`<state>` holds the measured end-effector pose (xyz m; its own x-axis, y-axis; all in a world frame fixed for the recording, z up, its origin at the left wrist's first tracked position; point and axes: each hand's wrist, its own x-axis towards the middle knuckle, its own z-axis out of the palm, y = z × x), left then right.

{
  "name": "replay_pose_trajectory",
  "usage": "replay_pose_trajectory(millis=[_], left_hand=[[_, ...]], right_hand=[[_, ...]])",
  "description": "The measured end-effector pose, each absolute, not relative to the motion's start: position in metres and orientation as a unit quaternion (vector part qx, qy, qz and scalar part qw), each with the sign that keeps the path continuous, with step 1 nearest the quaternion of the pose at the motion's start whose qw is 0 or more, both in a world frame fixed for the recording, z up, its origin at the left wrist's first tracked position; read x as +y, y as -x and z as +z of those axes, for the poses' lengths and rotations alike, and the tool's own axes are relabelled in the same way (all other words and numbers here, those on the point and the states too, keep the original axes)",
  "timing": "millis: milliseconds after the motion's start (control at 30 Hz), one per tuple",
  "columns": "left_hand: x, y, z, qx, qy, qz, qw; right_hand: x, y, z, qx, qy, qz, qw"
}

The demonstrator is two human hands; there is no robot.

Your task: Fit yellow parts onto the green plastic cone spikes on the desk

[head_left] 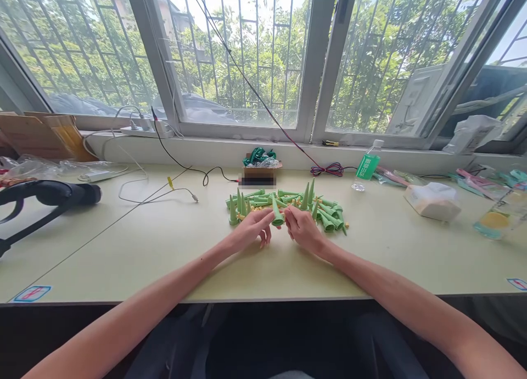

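A green plastic cone [277, 214] is held by my left hand [252, 228], pinched between thumb and fingers. Its narrow tip points up and away, and its wide hollow end faces me. Close against the cone's right side, my right hand [304, 230] is closed with thumb and fingers together. What those fingers hold, if anything, is too small to make out. Just beyond both hands lies a pile of similar green cones [334, 216], with small yellow pieces among them. Several cones stand upright, among them one [233, 213] left of my left hand.
A small cardboard box [259, 177] stands behind the pile. To the right are a water bottle [366, 168], a tissue pack [433, 201] and a clear cup [496, 217]. A black headset-like object [53, 195] and cables [173, 190] lie left. The table's front edge is near my forearms.
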<state>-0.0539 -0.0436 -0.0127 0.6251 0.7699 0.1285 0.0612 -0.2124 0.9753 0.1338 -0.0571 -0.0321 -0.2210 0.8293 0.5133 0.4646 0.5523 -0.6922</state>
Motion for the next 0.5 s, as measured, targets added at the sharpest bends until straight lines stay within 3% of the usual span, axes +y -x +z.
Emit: replay_pose_trajectory(millis=[500], left_hand=[[-0.040,0.054,-0.025,0.306,-0.779,0.349,0.422]], right_hand=[[-0.049,-0.137,-0.038,-0.767,0.425,0.135,0.461]])
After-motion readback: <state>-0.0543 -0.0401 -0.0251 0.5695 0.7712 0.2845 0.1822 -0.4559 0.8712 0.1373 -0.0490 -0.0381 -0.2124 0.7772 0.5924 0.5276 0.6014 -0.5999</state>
